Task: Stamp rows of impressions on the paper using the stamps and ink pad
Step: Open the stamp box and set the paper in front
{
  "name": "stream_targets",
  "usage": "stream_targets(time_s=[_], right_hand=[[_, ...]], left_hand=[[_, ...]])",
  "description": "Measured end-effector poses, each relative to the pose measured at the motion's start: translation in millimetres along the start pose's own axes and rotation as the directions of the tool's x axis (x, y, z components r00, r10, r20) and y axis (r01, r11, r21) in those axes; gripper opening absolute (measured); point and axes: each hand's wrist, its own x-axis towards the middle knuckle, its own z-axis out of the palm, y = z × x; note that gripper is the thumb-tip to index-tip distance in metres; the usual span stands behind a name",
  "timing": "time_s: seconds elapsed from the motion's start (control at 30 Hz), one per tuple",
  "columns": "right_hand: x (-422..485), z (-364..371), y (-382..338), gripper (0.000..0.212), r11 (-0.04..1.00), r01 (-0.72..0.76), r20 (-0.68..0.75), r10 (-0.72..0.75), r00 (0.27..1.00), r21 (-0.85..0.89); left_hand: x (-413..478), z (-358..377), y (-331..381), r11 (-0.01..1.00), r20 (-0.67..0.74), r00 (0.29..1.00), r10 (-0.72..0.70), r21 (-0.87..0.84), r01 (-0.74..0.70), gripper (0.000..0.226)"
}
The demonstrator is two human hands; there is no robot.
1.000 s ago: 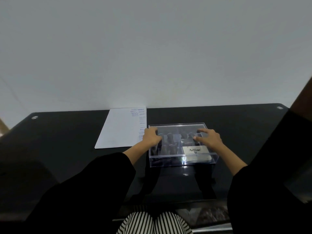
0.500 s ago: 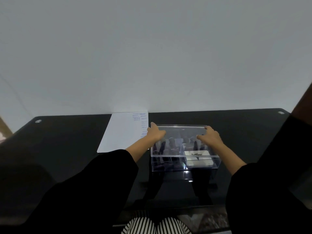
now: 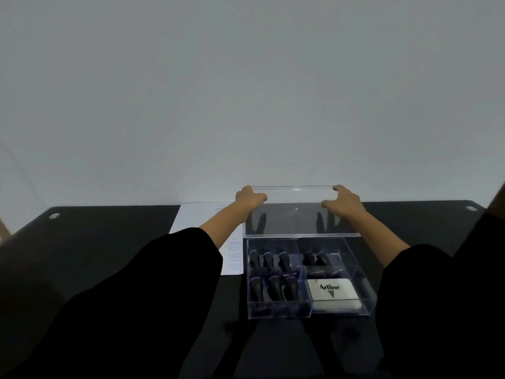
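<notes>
- Left hand [image 3: 250, 199] and right hand [image 3: 343, 202] grasp the clear lid [image 3: 297, 214] at 12 o'clock.
- Clear box [image 3: 366, 285] holds stamps [image 3: 272, 274]; ink pad [image 3: 332, 292] at 4 o'clock.
- Paper [image 3: 199, 217] at 9 o'clock.

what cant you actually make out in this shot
- Head view: print on the paper, too small, partly behind the left sleeve.
- Stamp faces, pointing down in the box.
- Ink pad inside: its case is shut.
- Table's near edge, hidden by sleeves.
</notes>
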Motion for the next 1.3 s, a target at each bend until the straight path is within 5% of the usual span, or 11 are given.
stream_targets(time_s=[0.6, 0.7, 0.8, 0.97, 1.3], right_hand=[[104, 84, 43, 0.06, 0.999, -0.041, 0.103, 0.043, 0.994, -0.024], [111, 90, 49, 0.059, 0.998, -0.045, 0.113, 0.051, 0.992, -0.051], [115, 93, 52, 0.061, 0.995, -0.048, 0.12, 0.058, 0.991, -0.083], [117, 96, 53, 0.062, 0.993, -0.053, 0.134, 0.067, 0.989, -0.107], [114, 107, 60, 0.06, 0.983, -0.1, 0.155, 0.124, 0.98, -0.153]], left_hand=[[113, 41, -57, 0.99, 0.008, 0.991, -0.132, -0.054, 0.132, 0.047], [120, 49, -65, 0.987, 0.031, 0.989, -0.142, -0.071, 0.144, 0.039], [122, 55, -71, 0.981, 0.029, 0.985, -0.167, -0.093, 0.169, 0.006], [122, 60, -73, 0.985, 0.017, 0.985, -0.171, -0.019, 0.171, 0.052], [120, 63, -71, 0.972, 0.046, 0.975, -0.217, 0.099, 0.211, 0.064]])
